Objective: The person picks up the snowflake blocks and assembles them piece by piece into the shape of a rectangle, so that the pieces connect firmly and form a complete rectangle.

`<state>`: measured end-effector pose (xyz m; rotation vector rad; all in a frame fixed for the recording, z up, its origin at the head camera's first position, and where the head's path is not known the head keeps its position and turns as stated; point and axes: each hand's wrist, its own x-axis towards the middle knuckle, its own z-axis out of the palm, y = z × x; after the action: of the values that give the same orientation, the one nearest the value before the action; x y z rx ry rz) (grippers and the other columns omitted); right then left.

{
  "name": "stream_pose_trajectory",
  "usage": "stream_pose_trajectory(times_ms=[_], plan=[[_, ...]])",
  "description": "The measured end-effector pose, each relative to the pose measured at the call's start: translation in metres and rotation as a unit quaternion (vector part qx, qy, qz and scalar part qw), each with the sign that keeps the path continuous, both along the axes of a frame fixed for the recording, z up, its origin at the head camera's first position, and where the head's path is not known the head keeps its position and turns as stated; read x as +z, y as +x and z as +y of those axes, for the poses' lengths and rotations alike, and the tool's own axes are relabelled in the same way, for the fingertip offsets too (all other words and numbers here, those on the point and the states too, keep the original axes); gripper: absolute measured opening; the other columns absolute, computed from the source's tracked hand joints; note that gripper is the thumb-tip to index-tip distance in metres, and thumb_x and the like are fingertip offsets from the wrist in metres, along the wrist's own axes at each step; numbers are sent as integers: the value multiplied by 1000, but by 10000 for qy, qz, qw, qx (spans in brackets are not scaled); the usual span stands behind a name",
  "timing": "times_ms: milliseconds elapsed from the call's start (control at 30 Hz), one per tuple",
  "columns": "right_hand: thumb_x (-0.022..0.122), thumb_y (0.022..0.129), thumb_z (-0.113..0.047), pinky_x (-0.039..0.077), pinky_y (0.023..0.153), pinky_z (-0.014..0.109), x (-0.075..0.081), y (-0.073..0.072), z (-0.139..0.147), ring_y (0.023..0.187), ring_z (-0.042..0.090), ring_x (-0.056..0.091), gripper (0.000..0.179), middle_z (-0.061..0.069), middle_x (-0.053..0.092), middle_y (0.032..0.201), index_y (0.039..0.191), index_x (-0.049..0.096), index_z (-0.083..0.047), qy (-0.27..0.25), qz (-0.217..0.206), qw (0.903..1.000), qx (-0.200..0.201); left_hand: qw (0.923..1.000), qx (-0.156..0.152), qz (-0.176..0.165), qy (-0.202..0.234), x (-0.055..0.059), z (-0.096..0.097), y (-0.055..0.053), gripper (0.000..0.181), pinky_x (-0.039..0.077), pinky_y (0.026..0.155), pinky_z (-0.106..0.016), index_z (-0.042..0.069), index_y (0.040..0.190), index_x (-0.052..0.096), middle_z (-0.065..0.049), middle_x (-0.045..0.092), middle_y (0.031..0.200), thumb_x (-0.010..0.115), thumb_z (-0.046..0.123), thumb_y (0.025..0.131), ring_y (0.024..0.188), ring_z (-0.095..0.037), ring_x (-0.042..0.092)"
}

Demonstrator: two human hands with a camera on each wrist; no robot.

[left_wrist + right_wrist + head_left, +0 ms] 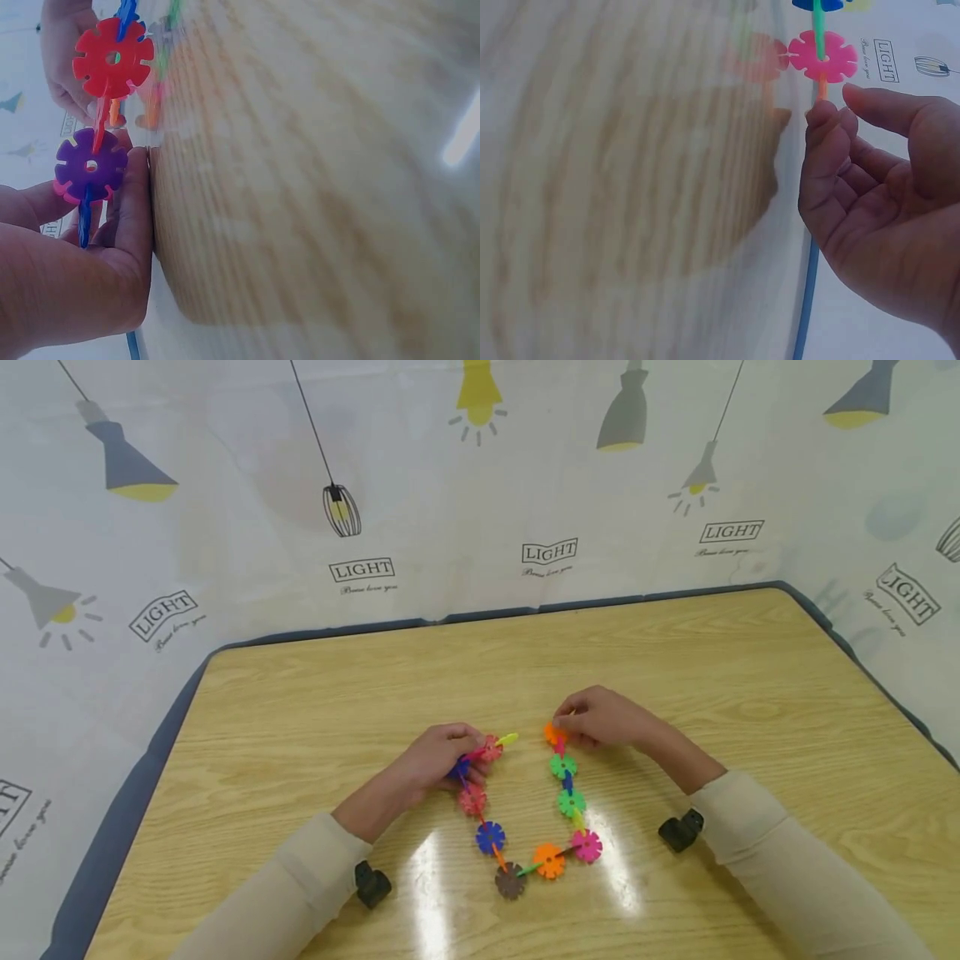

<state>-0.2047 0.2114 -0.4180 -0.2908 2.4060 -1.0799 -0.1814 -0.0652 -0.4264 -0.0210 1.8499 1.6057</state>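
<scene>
A chain of interlocked plastic snowflake discs (491, 837) in several colours curves in a U on the table, its gap at the far side. My left hand (438, 758) holds the chain's left end near a blue disc (459, 767) and a pinkish-red disc (491, 748); a yellow disc (508, 739) sticks out beyond as the tip. The right hand (600, 717) pinches the orange disc (553, 734) at the other end. Between the two ends a short gap is visible. In the right wrist view, thumb and fingertips meet at an orange disc edge (823, 86) below a pink disc (823, 56).
The wood-grain table (315, 710) reflects glare near its front. Black wrist cameras (372, 885) sit beside both cuffs. A pale fabric backdrop (450, 527) printed with lamps stands around the table's back and sides.
</scene>
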Motion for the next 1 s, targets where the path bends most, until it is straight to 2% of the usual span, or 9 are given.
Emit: stream_pose_trajectory(times_ms=[333,767,1000], plan=[[56,99,-22,42,54,29,-3,-2,-6,54,16,47,21,5,56,66,94,64,-3,-185,-407,9990,59,10000,-31,41,-63,-1,1,1,22,55,62,-31,5,106,63,-8,70,84,49,21,103,67,-15,67],[52,101,-21,41,56,31,4,-5,-18,58,17,44,20,6,54,74,98,61,-3,-1178,-678,9901,356,9999,-31,127,-72,-2,1,0,23,56,62,-32,6,106,64,-7,70,84,50,24,102,68,-16,68],[54,100,-21,42,57,30,2,-6,-24,59,16,45,18,5,54,74,98,62,-4,-1267,-774,9884,322,9998,-67,191,-25,-2,2,0,23,55,61,-31,5,104,64,-7,70,84,51,25,102,67,-15,67]])
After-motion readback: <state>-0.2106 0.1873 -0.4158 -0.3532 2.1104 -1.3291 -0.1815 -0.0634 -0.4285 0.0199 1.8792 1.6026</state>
